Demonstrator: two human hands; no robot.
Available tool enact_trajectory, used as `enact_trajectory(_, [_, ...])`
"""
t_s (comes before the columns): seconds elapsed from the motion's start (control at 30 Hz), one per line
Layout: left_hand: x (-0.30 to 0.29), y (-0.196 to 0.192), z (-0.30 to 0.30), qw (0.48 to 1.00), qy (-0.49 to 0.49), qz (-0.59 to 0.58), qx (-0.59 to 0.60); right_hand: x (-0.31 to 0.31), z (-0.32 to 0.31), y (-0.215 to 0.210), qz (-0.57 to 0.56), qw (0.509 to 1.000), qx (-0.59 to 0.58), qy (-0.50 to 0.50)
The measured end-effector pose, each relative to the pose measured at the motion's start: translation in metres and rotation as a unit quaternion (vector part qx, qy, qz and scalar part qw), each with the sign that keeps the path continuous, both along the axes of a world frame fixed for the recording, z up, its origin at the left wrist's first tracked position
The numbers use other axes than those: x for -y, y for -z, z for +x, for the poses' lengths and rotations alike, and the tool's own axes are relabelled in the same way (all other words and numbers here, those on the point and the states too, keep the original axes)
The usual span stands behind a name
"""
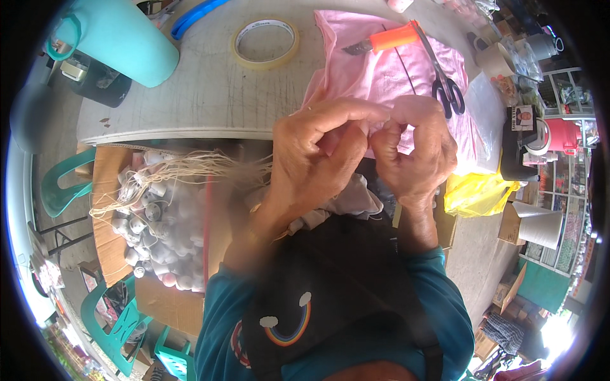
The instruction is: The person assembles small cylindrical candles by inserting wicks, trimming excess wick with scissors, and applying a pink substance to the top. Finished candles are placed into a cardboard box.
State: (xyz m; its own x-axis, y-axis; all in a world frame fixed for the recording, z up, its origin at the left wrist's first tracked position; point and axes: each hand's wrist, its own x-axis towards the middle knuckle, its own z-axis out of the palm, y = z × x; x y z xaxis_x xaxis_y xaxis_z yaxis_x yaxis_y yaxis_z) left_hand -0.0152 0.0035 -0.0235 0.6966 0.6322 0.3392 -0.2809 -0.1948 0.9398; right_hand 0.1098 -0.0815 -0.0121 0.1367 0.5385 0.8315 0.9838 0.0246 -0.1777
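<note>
My left hand [311, 155] and my right hand [419, 149] are raised in front of my chest, just over the table's near edge. Thumb and forefinger are pinched on each, and the fingertips almost meet. Whatever sits between them is too small to make out. Beyond the hands lies a pink cloth [356, 70], spread over the table. On it rest an orange-handled knife [394, 38], black-handled scissors [448, 95] and a thin dark stick [405, 70]. A bundle of pale strings [190, 168] lies to the left of my left forearm.
A tape roll [265, 44] and a turquoise tumbler [136, 44] occupy the white table [203, 95]. Below left, a cardboard box [114, 241] holds many small whitish bottles [165, 235]. At right are a yellow plastic bag [476, 193] and shelves [559, 209]. Green chairs [111, 317] stand at left.
</note>
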Motion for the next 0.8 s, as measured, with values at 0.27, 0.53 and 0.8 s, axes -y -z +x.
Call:
enact_trajectory(0.27, [0.0002,-0.0044,-0.0015,0.998,0.055,-0.037,-0.014,0.0033,0.0031,-0.0005,-0.004,0.999,-0.050,0.007])
enact_trajectory(0.53, [0.0000,0.0010,-0.0023,0.986,-0.085,0.132,-0.065,0.0055,-0.0009,-0.0037,-0.012,0.938,-0.332,-0.100])
enact_trajectory(0.8, [-0.0008,0.0013,0.0000,0.964,-0.140,0.224,-0.038,0.0077,0.0028,-0.0081,-0.073,0.933,-0.313,-0.161])
